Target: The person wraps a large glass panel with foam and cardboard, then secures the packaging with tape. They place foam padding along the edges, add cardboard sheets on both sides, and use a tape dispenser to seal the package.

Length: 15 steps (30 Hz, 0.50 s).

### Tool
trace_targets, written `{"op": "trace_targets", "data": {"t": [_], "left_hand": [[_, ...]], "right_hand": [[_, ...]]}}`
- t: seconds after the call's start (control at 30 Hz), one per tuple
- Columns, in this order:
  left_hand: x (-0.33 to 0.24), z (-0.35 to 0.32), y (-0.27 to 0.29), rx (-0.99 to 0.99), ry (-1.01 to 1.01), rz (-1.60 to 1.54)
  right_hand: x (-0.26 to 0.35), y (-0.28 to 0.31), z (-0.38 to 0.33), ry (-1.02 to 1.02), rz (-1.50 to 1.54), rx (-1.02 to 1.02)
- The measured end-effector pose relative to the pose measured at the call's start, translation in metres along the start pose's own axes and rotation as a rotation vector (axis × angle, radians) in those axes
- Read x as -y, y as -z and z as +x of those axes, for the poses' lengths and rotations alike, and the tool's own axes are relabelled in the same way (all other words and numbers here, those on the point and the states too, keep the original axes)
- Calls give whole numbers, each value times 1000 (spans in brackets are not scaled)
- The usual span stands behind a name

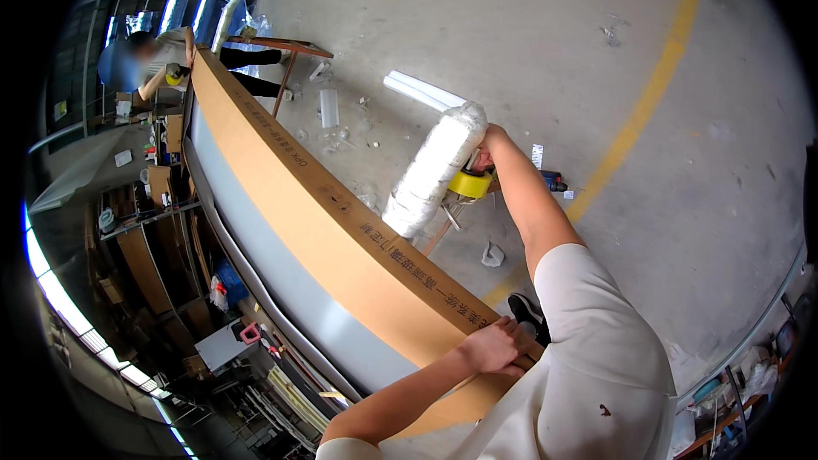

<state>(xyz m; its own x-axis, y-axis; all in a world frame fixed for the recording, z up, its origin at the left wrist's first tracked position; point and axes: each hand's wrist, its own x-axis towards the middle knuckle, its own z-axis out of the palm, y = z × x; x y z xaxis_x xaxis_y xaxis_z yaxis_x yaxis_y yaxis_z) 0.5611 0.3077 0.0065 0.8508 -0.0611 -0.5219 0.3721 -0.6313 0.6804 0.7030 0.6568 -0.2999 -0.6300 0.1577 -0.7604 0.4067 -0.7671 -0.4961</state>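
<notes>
A long panel [302,281], grey with brown cardboard [341,247] folded along its edge, runs from the far left to just before me. My left hand [494,346] is at the near end of the cardboard, its fingers curled over the edge. My right hand [489,143] reaches out beside a thick white plastic-wrapped roll [434,172]. A yellow tape roll [469,184] is just below that hand. Its fingers are bent and partly hidden, so what they hold cannot be made out.
Another person [162,60] works at the panel's far end, beside a wooden trestle [290,49]. White strips [422,90] and scraps lie on the concrete floor. A power drill [554,181] sits beyond my right forearm. Shelves and tools [153,230] line the left; a yellow line [643,119] crosses the floor.
</notes>
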Motion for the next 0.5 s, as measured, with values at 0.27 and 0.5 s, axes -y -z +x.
{"op": "trace_targets", "data": {"t": [0.27,0.5], "left_hand": [[0,-3,-11,16,19,84],[4,-6,-13,30,-1,79]], "right_hand": [[23,-33,-43,391,9,-531],[-42,-37,-86,708,655,-1010]]}}
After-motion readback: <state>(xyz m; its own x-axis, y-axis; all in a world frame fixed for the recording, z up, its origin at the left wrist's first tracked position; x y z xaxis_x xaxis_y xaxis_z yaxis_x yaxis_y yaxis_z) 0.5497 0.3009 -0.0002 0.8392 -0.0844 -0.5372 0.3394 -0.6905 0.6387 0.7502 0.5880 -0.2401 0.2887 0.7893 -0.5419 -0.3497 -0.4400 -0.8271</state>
